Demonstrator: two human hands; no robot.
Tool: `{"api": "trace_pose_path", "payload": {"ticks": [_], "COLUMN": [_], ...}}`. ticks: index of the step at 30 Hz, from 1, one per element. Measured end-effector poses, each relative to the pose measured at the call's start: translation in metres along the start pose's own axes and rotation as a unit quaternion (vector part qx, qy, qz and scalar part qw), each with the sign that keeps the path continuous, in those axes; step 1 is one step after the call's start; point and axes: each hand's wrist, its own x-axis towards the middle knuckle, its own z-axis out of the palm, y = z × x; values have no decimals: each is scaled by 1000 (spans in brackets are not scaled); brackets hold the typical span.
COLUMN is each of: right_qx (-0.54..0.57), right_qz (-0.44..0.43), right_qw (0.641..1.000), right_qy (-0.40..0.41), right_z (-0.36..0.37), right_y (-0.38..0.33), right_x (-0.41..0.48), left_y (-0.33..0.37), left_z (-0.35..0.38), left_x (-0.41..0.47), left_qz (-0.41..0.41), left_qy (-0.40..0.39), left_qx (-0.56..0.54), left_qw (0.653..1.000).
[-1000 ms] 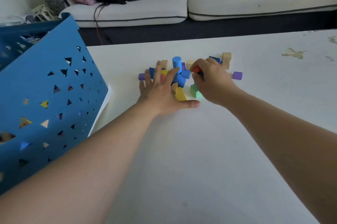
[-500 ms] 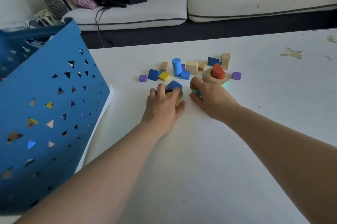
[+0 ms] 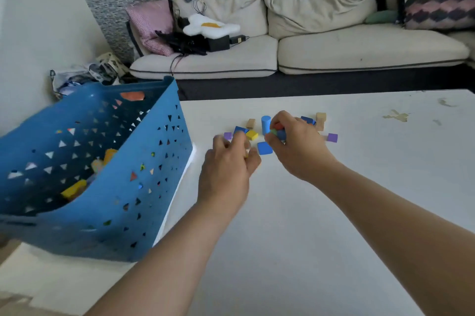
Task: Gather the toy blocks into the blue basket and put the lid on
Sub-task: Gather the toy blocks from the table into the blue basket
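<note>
The blue basket (image 3: 144,187) with triangle holes stands at the table's left, several blocks lying inside it. Loose toy blocks lie mid-table: a blue cylinder (image 3: 266,124), a flat blue square (image 3: 264,148), a yellow block (image 3: 252,134), a purple cube (image 3: 332,137) and tan pieces (image 3: 320,117). My right hand (image 3: 295,146) is lifted just above the pile, fingers closed around several blocks, red, green and blue showing. My left hand (image 3: 228,164) is curled beside it, fingers closed on small blocks that are mostly hidden. A white flat sheet (image 3: 180,184), possibly the lid, pokes out under the basket.
The white table (image 3: 282,251) stretches toward me and to the right, with worn stains (image 3: 395,116) at the far right. A cream sofa (image 3: 334,50) with cushions and clutter stands behind the table. Bags lie on the floor beyond the basket.
Both hands have closed on blocks and risen off the table. The view has tilted up, showing more of the sofa and the basket's inside.
</note>
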Motion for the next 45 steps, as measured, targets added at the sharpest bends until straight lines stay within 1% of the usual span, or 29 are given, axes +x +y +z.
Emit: {"api": "trace_pose_path", "payload": {"ticks": [3,5,8,10,11,14,17,18,20,21,22,24,26,28,31,33,35,37,39,43,45], "right_qx": [44,97,184,219,222,201,188,164,82,62,67,112,144,159,143,124,113,97,85,-10,-39], "right_qz": [-71,-120,-151,-157,-163,-176,-177,-179,-184,-184,-186,-184,-162,-127,-80,-40,14,65,99,114,117], "right_qw": [996,988,969,962,961,964,965,969,977,978,978,976,976,979,986,991,993,993,991,992,990], "right_qy": [16,33,66,47,32,-10,-38,-48,-68,-70,-64,-39,-13,6,13,13,9,12,20,56,74], "right_z": [1,2,6,13,17,31,41,43,46,46,45,41,35,29,25,26,28,32,36,32,26], "right_y": [-57,-100,-157,-188,-199,-220,-236,-239,-244,-244,-242,-232,-216,-192,-143,-106,-66,-20,18,80,102], "right_x": [-6,-3,9,18,21,30,37,38,39,39,40,40,39,37,32,28,22,12,1,0,9], "left_y": [1,-5,-35,-66,-80,-114,-130,-132,-135,-135,-134,-127,-115,-98,-72,-57,-44,-30,-22,-9,-6], "left_z": [-66,-106,-154,-176,-182,-190,-186,-184,-186,-188,-191,-193,-193,-187,-170,-151,-127,-95,-63,7,40], "left_x": [6,8,8,7,6,1,-5,-7,-8,-8,-8,-7,-5,0,9,16,24,35,44,58,62], "left_qz": [-4,-9,-50,-85,-115,-201,-241,-251,-267,-272,-271,-254,-212,-158,-70,-22,5,20,17,23,47], "left_qy": [97,159,251,280,270,196,121,104,90,93,102,139,182,213,231,220,201,173,135,64,33], "left_qx": [-15,-36,-32,-5,5,46,54,50,53,59,63,55,44,27,-10,-28,-35,-44,-46,-43,-62], "left_qw": [995,987,966,956,956,959,961,961,958,956,955,956,959,964,970,975,979,984,990,997,996]}}
